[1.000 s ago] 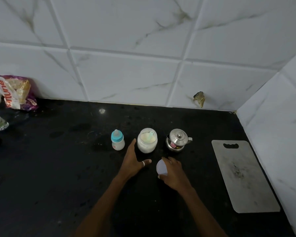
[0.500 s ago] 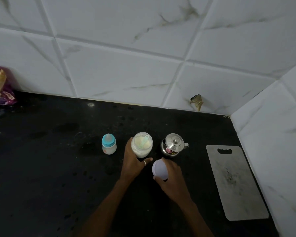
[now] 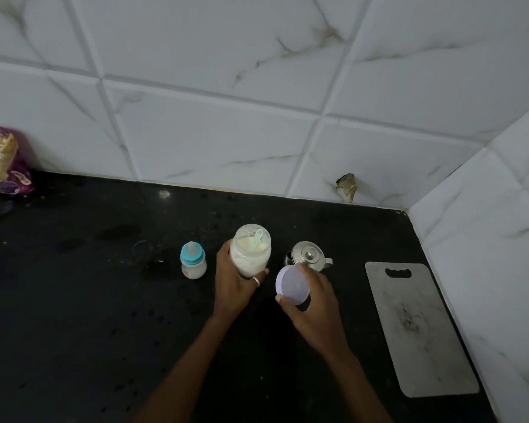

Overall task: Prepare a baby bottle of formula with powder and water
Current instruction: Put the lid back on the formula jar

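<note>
One baby bottle [image 3: 193, 260], one jar [image 3: 250, 254], one lid [image 3: 292, 285], one kettle [image 3: 309, 257], one board [image 3: 419, 328]

No words or numbers can be read here. The purple bag [image 3: 4, 161] at the far left edge of the counter [image 3: 74, 315] has some print on it, but it is cut off and too blurry to read. The baby bottle [image 3: 193, 264] has a tiny reddish mark, too small to make out.

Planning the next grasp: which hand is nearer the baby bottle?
Left. The left hand, gripping the jar, is beside the baby bottle; the right hand holds the lid farther right.
</note>
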The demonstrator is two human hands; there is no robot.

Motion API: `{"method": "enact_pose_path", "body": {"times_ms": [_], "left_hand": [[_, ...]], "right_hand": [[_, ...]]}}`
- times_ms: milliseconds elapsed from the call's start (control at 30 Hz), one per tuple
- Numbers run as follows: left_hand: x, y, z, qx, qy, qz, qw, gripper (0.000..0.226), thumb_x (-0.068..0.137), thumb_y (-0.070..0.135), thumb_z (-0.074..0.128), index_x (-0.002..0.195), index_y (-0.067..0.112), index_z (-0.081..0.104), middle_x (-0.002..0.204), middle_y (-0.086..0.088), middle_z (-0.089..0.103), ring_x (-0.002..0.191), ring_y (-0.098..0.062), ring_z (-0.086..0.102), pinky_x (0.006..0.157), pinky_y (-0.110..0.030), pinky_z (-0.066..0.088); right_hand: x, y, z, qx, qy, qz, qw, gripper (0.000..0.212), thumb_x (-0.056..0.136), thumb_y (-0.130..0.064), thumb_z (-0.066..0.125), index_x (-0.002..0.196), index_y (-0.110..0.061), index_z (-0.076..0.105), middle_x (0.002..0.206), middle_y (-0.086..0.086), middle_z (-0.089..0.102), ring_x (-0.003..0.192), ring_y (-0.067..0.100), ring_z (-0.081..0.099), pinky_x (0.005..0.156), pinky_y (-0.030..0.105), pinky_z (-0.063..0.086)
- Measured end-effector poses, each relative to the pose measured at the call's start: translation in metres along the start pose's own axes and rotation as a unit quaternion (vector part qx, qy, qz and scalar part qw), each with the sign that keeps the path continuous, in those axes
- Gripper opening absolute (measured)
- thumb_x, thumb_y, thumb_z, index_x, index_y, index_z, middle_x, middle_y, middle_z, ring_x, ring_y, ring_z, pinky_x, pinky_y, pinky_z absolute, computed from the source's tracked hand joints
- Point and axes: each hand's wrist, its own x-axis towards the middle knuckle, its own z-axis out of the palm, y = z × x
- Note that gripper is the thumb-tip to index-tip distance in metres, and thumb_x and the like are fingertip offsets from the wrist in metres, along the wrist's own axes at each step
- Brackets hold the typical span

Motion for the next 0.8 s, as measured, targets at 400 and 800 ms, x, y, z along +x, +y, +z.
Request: {"method": "enact_pose_path", "body": {"times_ms": [400,800], "left_hand": [[0.014,0.148,-0.053,-0.011,0.050,0.167,0.985,0.088,0.062,0.021,0.096,0.137,0.035,0.054,0.131,0.008,0.057,0.122,-0.019,0.059,0.095,-0.033,0.056],[0.009,0.182,-0.093,-0.044,0.059,0.161,0.984,0.090,0.065,0.028,0.094,0.144,0.028,0.050,0.137,-0.001,0.061,0.125,-0.026,0.062,0.097,-0.046,0.058]], "right_hand": [[0.039,-0.113,-0.080,0.114,0.010,-0.108,0.987,0.072,0.079,-0.048,0.083,0.143,-0.037,0.052,0.140,-0.021,0.056,0.127,0.004,0.057,0.101,0.034,0.056],[0.104,-0.285,-0.152,0.016,-0.262,-0.239,0.935,0.070,0.086,-0.021,0.082,0.148,-0.030,0.051,0.141,-0.014,0.057,0.126,0.004,0.058,0.100,0.034,0.057]]}}
